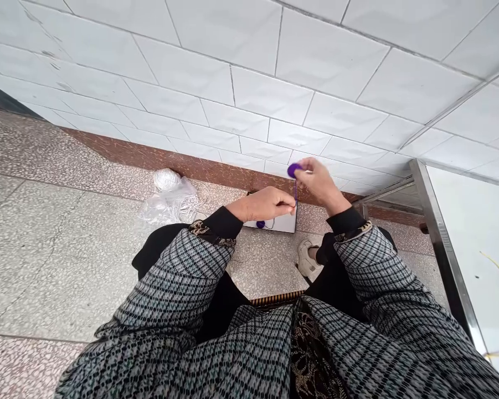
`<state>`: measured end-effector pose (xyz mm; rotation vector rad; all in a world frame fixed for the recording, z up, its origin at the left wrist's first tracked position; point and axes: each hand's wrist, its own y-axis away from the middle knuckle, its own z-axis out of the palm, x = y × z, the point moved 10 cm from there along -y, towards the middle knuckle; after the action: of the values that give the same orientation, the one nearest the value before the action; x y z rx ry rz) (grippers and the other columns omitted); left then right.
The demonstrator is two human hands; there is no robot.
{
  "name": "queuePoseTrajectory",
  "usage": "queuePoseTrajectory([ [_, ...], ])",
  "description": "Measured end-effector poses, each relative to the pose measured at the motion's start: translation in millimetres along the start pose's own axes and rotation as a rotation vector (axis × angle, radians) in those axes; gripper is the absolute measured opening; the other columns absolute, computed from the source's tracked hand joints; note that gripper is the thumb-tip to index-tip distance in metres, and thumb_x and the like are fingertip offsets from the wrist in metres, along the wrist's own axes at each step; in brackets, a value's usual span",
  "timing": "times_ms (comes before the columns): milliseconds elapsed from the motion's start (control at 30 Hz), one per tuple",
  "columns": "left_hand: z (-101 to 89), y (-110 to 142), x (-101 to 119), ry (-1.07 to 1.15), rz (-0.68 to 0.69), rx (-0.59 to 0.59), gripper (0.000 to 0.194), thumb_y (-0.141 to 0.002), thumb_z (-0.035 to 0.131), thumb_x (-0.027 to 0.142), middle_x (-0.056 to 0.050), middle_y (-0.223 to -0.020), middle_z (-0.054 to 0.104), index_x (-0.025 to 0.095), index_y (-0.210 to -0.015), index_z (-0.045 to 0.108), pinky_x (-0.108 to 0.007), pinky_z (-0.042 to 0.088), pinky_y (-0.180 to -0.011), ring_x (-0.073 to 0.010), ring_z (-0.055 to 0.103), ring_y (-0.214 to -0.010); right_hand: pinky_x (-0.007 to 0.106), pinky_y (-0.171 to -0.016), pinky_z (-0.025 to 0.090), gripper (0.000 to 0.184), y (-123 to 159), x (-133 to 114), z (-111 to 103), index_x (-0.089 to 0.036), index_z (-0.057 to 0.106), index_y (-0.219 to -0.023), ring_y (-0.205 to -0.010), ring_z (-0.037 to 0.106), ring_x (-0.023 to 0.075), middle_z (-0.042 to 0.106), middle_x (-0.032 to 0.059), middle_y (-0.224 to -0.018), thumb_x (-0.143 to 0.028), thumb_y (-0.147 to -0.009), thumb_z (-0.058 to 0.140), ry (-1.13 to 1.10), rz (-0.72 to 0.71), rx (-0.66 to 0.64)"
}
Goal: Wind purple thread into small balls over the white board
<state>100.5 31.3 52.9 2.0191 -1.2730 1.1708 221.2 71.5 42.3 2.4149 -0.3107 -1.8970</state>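
My right hand (318, 182) is raised close to the tiled wall, its fingers closed on a purple round disc (293, 170). From the disc a thin purple cord (296, 191) runs down to my left hand (266, 203), which pinches it between thumb and fingertips. Under my left hand lies a white board or shallow box with a dark edge (284, 223), partly hidden by that hand. On it rest a second purple round piece (260, 224) and a short length of pale cord (271, 224).
On the floor to the left, a ball of white yarn (166, 179) sits by a clear plastic bag (166, 208) with loose white cord (188, 208). A metal-framed white table (461, 221) stands at right, yellow strands on it. The tiled wall (232, 133) rises ahead.
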Motion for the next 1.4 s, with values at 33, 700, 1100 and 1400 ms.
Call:
queuePoseTrajectory([
  [33,-8.3,1.8,-1.2,-0.014,-0.013,0.043,0.020,-0.092,0.056,0.020,-0.003,-0.082,0.072,0.016,-0.080,0.071,-0.028,0.044,-0.076,-0.0135,0.059,-0.075,0.023,-0.054,0.042,0.021,2.7,6.2,9.7,-0.018,0.059,-0.090,-0.057,0.052,0.0077,0.062,-0.0034,-0.073,-0.010,-0.079,0.076,0.103,0.046,-0.098],
  [700,-40.9,3.6,-29.6,-0.096,-0.142,0.227,0.017,-0.090,0.058,0.022,-0.001,-0.074,0.065,0.016,-0.077,0.067,-0.029,0.039,-0.070,-0.0135,0.055,-0.070,0.019,-0.051,0.045,0.021,17.0,23.0,41.1,-0.016,0.062,-0.093,-0.055,0.055,0.0078,0.064,-0.0035,-0.067,-0.007,-0.078,0.074,0.002,0.151,-0.400],
  [1100,-19.4,1.0,-4.7,-0.030,-0.029,0.057,0.019,-0.090,0.055,0.023,-0.001,-0.073,0.064,0.017,-0.077,0.067,-0.029,0.041,-0.072,-0.0129,0.054,-0.069,0.022,-0.053,0.038,0.025,-1.1,-2.7,24.6,-0.019,0.057,-0.100,-0.059,0.047,0.0087,0.055,-0.0044,-0.070,-0.022,-0.088,0.079,-0.083,0.060,-0.127],
  [1400,-43.7,4.5,-36.7,-0.023,-0.219,0.226,0.018,-0.090,0.054,0.021,0.000,-0.070,0.060,0.018,-0.075,0.064,-0.030,0.038,-0.069,-0.0141,0.050,-0.067,0.024,-0.055,0.040,0.045,25.3,-26.5,30.3,-0.022,0.055,-0.104,-0.059,0.050,0.0077,0.058,-0.0037,-0.079,-0.041,-0.076,0.085,-0.428,-0.053,-0.405],
])
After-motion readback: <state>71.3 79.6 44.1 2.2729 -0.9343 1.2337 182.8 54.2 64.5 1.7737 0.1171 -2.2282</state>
